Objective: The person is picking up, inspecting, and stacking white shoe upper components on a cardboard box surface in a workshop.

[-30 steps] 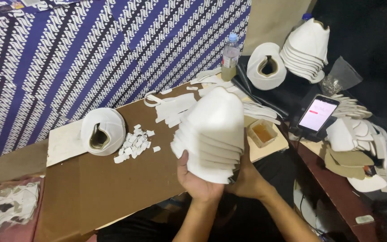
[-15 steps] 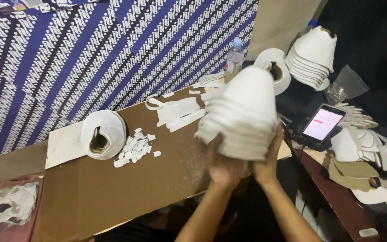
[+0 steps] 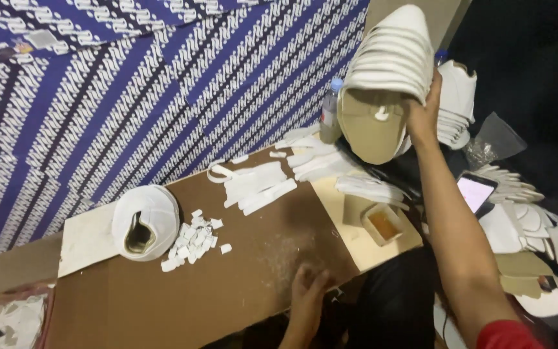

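A tall stack of white shells point(image 3: 392, 55) is gripped from the side by the right hand point(image 3: 424, 113), fingers wrapped around it to keep it together. The left hand point(image 3: 308, 291) is rested on the brown board point(image 3: 163, 304), fingers loosely spread, holding nothing, seemingly as a brace.

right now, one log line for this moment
right hand: holds white stack raised | left hand: flat on table

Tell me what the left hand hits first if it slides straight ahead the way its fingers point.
The left hand lies flat on the brown board, fingers pointing toward the wall. Ahead is bare board, then probably the white strips; depth is hard to judge.
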